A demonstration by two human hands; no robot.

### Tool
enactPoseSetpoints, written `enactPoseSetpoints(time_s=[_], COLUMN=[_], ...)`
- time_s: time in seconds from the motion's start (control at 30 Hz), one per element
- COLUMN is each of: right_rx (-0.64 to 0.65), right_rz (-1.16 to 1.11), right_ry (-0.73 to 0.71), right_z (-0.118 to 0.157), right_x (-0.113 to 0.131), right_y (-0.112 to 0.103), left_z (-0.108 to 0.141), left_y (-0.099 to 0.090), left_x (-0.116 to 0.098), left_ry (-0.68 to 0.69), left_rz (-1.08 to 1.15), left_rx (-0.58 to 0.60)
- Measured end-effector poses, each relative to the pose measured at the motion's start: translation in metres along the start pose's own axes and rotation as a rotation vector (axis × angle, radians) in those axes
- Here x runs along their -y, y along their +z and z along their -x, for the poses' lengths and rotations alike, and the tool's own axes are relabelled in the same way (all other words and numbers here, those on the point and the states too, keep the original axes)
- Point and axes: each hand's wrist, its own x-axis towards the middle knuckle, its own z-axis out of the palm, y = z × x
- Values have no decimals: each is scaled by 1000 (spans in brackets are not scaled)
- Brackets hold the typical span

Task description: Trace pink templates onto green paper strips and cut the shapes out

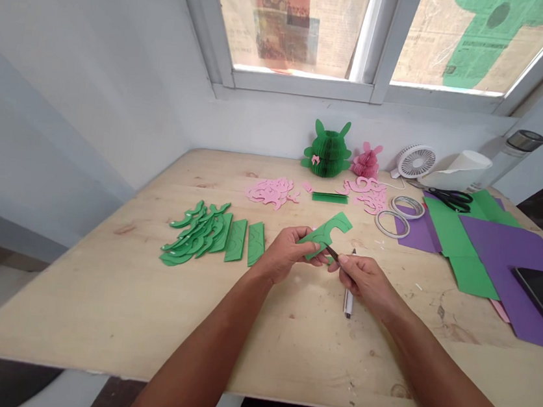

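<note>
My left hand grips a green paper piece with drawn curved lines and a rounded notch in its upper edge. Dark-bladed scissors are in my right hand, their blades against the paper's lower right edge; the handles are hidden by my fingers. A white marker lies on the table below my right hand. To the left are two green rectangles with drawn lines beside a pile of cut green curved pieces.
Pink cut pieces, a green paper figure and a pink one stand or lie behind. Tape rolls, a white fan, black scissors, purple paper and a phone are at the right.
</note>
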Motion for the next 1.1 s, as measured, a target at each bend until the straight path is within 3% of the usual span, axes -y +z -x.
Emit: enactPoseSetpoints(time_s=[1.1], right_rx=[-13], right_rz=[51], right_ry=[-2], right_z=[1], right_x=[2], right_y=[0], left_z=[-1], left_y=[-3], left_x=[1], left_ry=[-2], left_rz=[-23], left_rx=[22])
